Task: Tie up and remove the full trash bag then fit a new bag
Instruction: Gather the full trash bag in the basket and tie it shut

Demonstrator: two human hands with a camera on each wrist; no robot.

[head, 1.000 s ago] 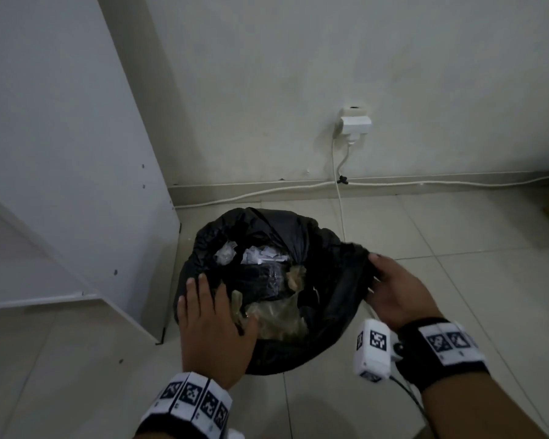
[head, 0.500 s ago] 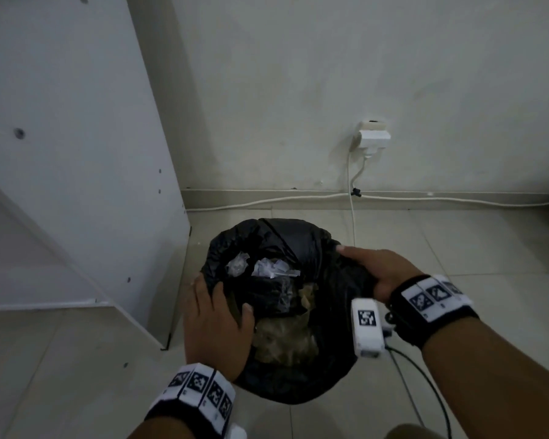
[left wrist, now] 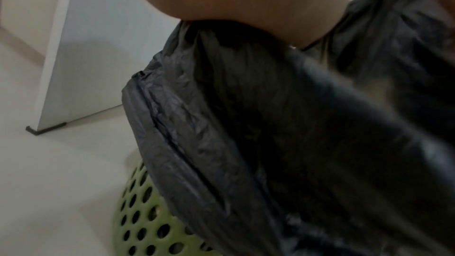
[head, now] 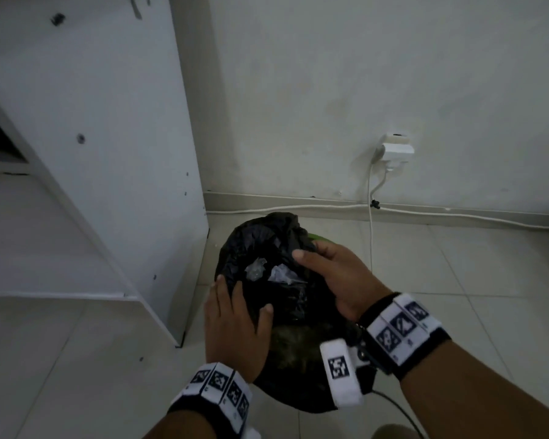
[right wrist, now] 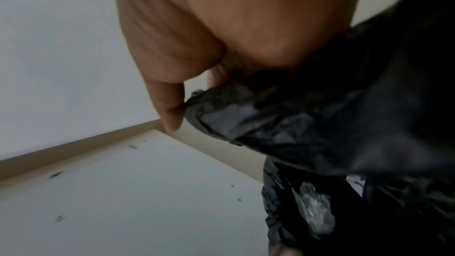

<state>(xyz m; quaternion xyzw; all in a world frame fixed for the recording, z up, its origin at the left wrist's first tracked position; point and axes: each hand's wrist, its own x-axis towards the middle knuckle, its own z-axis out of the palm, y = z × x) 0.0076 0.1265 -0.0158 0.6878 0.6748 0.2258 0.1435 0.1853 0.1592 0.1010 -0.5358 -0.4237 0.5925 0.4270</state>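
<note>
A full black trash bag (head: 267, 242) sits in a green perforated bin (left wrist: 142, 221) on the tiled floor; a sliver of the bin's green rim (head: 317, 237) shows at the back right. My left hand (head: 241, 299) holds the bag's near-left rim, thumb inside and fingers over the outside. My right hand (head: 311, 251) grips the right rim and has it drawn over the middle of the opening. In the right wrist view its fingers (right wrist: 172, 112) pinch a bunched fold of the bag (right wrist: 320, 124). Crumpled clear plastic (head: 257, 270) lies on top of the trash.
A white cabinet side (head: 108, 153) stands right beside the bin on the left. A wall socket with a plug (head: 396, 150) is behind it, and a white cable (head: 298, 209) runs along the baseboard. Bare tile floor (head: 473, 274) extends to the right.
My right hand has moved from the bag's right side toward the middle, dragging the rim over the trash. My left hand has slid forward along the left rim.
</note>
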